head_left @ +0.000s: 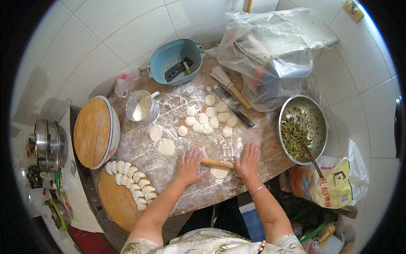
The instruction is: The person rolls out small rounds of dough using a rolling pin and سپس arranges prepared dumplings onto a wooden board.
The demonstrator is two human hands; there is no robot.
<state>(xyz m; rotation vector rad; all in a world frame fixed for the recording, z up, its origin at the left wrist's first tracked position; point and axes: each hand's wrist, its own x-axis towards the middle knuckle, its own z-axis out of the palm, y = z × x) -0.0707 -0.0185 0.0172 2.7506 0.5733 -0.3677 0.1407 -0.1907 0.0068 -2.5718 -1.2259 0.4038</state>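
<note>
Both palms press flat on wooden rolling pin [217, 163], fingers spread, nothing gripped: left hand [190, 166] at its left end, right hand [248, 161] at right end. Pin lies over dough round [219, 172] on floured board [169, 169], near front edge. Dough pieces [207, 118] cluster beyond

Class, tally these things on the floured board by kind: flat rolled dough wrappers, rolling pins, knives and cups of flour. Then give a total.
Flat rolled dough wrappers: 3
Rolling pin: 1
Knife: 1
Cup of flour: 1
Total: 6
</note>
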